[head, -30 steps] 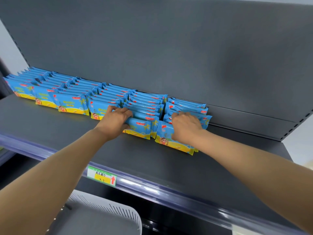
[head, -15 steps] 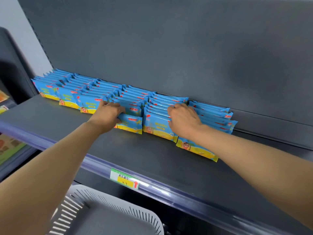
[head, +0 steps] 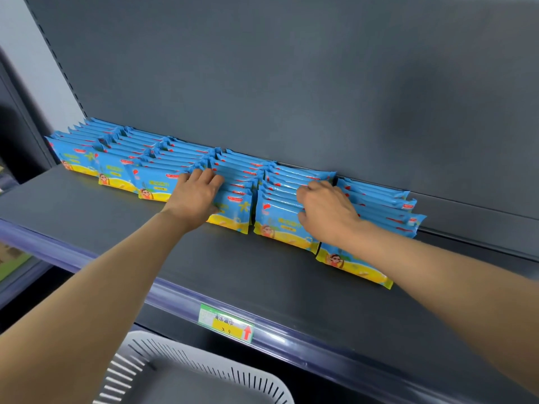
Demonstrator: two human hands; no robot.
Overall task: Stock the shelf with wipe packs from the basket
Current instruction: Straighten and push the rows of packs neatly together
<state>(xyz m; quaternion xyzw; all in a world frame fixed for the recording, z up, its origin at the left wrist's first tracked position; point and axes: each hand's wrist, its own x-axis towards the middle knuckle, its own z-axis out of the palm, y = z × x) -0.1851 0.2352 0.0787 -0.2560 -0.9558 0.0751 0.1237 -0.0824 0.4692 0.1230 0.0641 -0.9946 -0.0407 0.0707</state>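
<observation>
Standing on edge in side-by-side rows, the wipe packs (head: 233, 209) lined the rear of the dark grey shelf (head: 116, 228), against its back panel (head: 291, 83). Each pack was blue with a yellow lower band, a cartoon figure and a small red logo; the printed wording was too small to read. The two hands were apart, on neighbouring rows. The left hand (head: 198, 196) gripped one row, its fingers curled over the pack tops and its thumb at the front face. The right hand (head: 326, 211) clasped the next row to the right in the same way. The rightmost row's front pack (head: 353, 265) sat further forward than the others. A green and yellow price tag (head: 226, 323) on the front rail (head: 87, 263) bore blurred Chinese characters, a handwritten figure resembling "2.9" and a red upward arrow. A white slotted basket (head: 204, 371) lay below the shelf edge.
</observation>
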